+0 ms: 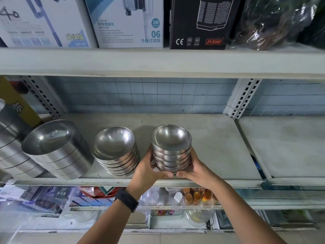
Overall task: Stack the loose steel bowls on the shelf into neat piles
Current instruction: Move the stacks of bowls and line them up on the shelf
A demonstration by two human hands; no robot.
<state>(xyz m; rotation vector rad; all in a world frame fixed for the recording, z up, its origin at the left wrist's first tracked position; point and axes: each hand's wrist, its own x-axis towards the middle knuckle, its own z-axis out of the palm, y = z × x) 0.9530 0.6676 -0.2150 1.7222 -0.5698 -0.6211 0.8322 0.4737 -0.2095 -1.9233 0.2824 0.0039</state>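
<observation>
Steel bowls nested in a small pile point(171, 148) are held at the front edge of the shelf point(219, 147), left hand point(147, 171) and right hand point(195, 169) gripping either side, fingers point(167, 174) curled round its base, just right of a second pile point(115, 150).

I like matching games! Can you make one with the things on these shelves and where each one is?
Things:
1. black box
2. watch
3. right bowl pile
4. pans

Places:
a. between the left hand and right hand
b. on the top shelf
c. on the left wrist
d. left end of the middle shelf

Pairs: 1-b, 2-c, 3-a, 4-d
</observation>
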